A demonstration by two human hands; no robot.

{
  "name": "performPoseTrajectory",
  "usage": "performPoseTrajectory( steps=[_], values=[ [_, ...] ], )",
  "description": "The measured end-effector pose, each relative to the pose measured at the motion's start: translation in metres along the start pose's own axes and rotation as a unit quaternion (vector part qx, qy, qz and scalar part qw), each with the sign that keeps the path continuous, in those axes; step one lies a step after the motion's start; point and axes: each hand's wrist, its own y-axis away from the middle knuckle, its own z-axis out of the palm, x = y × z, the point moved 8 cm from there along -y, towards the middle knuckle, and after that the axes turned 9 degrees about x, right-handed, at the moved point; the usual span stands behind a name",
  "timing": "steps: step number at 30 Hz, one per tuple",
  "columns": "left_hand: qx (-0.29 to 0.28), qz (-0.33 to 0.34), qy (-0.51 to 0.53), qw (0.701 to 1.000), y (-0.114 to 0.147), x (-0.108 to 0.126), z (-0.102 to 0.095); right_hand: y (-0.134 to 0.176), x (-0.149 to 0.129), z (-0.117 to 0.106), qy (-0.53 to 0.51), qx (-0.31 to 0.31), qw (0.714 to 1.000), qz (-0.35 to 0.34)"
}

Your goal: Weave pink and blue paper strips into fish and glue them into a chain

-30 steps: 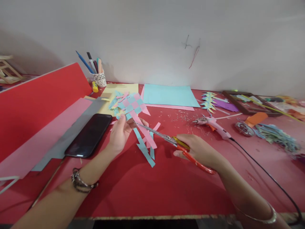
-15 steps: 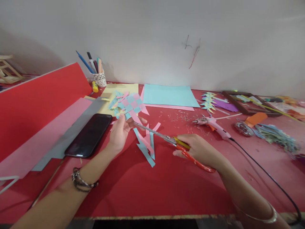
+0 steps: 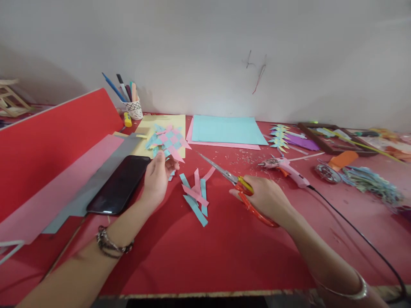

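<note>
My left hand [image 3: 158, 174] pinches a woven piece of pink and light-blue paper strips [image 3: 170, 140] by its lower edge, above the yellow sheet. Loose strip ends stick out from its sides. In my right hand [image 3: 263, 194] is a pair of scissors [image 3: 228, 175] with red and yellow handles. Its blades look closed and point up-left, apart from the woven paper. On the red table between my hands lie several cut strips, among them a pink strip [image 3: 195, 195] and a light-blue strip [image 3: 196, 211].
A black phone [image 3: 119, 184] lies left of my left hand. Light-blue sheets [image 3: 228, 130] and a yellow sheet [image 3: 141, 147] lie at the back. On the right are a pink glue gun [image 3: 289, 167] with its cord and a brown frame [image 3: 337, 145]. A pen cup [image 3: 133, 109] stands back left.
The scissors have drawn back right from the woven paper. My left hand has shifted slightly left with the paper.
</note>
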Motion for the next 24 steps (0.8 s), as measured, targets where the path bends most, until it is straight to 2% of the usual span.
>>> performPoseTrajectory(
  steps=[4, 11, 16, 20, 22, 24],
  values=[
    [-0.011, 0.026, -0.050, 0.998, 0.000, -0.002, -0.001, 0.004, 0.000, -0.002, 0.056, -0.007, 0.998, 0.041],
    [-0.003, 0.015, -0.151, 0.988, 0.001, -0.008, -0.004, 0.004, -0.003, -0.002, 0.082, -0.014, 0.996, 0.045],
    [-0.041, 0.030, -0.185, 0.981, 0.008, -0.004, 0.005, 0.005, 0.002, 0.000, 0.108, -0.017, 0.991, 0.075],
    [-0.025, 0.055, -0.206, 0.977, 0.012, 0.003, 0.004, 0.011, 0.002, 0.005, 0.117, -0.029, 0.988, 0.093],
    [-0.051, 0.065, -0.215, 0.973, 0.016, 0.006, 0.009, 0.014, 0.003, 0.007, 0.115, -0.030, 0.988, 0.097],
    [-0.127, 0.065, -0.233, 0.962, 0.023, 0.005, 0.022, 0.015, 0.004, 0.007, 0.113, -0.035, 0.988, 0.101]
  ],
)
